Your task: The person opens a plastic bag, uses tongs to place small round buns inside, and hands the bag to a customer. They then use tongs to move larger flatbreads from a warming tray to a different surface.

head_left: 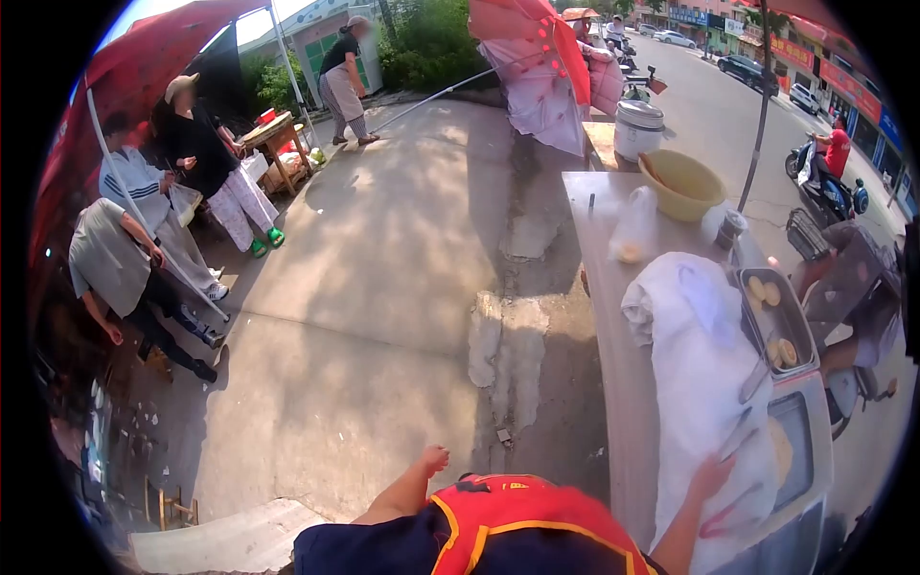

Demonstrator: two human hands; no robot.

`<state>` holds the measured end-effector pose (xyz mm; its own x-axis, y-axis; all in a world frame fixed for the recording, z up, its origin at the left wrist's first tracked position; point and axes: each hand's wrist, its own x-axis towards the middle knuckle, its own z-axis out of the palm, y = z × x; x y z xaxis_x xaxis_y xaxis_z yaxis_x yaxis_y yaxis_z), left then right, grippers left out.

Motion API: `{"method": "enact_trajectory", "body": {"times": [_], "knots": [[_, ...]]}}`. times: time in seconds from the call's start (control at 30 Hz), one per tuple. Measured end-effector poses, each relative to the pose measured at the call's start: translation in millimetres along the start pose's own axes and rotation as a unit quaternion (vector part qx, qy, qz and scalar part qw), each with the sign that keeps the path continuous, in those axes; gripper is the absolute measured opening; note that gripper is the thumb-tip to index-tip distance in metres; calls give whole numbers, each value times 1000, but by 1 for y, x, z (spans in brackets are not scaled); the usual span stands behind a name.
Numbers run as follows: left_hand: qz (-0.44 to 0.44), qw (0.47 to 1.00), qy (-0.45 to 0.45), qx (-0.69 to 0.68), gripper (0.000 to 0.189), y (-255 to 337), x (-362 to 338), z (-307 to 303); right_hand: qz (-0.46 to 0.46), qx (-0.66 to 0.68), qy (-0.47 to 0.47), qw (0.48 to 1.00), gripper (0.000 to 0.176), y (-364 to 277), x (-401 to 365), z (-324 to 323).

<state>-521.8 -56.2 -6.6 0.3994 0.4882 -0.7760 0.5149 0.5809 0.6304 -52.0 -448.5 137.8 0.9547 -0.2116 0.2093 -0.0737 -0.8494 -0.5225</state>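
My left hand is at the lower middle, away from the table, its fingers curled in with nothing visible in them. At the lower right, my right hand is over a white cloth spread on the long table. Two thin metal arms of tongs stick out from its fingers. Close below that hand lies a pink-handled utensil. Beside the cloth, a flat metal scraper-like tool rests near a metal tray with several round pale flatbreads.
Along the table stand a yellow basin, a white bucket, a plastic bag and a jar. A glass-topped griddle adjoins the cloth. Several people stand at left under a red canopy; a scooter rider is on the road.
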Motion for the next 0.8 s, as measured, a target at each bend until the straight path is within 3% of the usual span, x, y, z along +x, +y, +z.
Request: {"method": "enact_trajectory", "body": {"times": [0.1,0.13,0.2,0.23,0.27,0.3,0.33,0.37,0.4,0.43,0.5,0.57,0.63,0.8], "knots": [[-26,998,57,-13,4,22,-29,12,4,12,6,1000,53,-15,-6,-8],[-66,997,45,18,7,44,-51,18,-2,6,16,1000,54,-13,-7,-8],[-74,995,-35,-62,4,23,-25,0,-3,4,50,999,54,-12,-7,-4],[-5,997,-2,-78,8,36,-56,17,7,9,45,999,55,-23,-9,-15],[-4,991,23,-129,10,29,-50,16,4,-2,50,999,56,-20,-8,-13],[-78,997,9,-26,10,-21,30,-18,12,14,38,999,57,-20,-7,-15],[-61,998,11,-4,12,-23,45,-19,16,23,40,999,57,-21,-8,-19],[-9,999,-11,41,15,-33,59,-20,19,30,41,999,57,-22,-9,-21],[124,979,-58,151,18,-43,71,-18,26,31,27,999,57,-24,-8,-24],[289,917,-69,267,22,-58,82,-17,28,22,40,999,57,-23,-8,-24],[116,967,-201,100,16,-49,104,-30,24,6,51,998,58,-19,-7,-18],[-77,953,-282,-84,11,-41,98,-62,32,27,45,998,60,-19,-4,-22],[-53,996,-68,15,16,-29,76,-45,58,55,13,997,63,-18,-4,-19],[-56,997,3,44,27,13,21,-2,148,117,-87,978,67,-5,17,-18]]}}
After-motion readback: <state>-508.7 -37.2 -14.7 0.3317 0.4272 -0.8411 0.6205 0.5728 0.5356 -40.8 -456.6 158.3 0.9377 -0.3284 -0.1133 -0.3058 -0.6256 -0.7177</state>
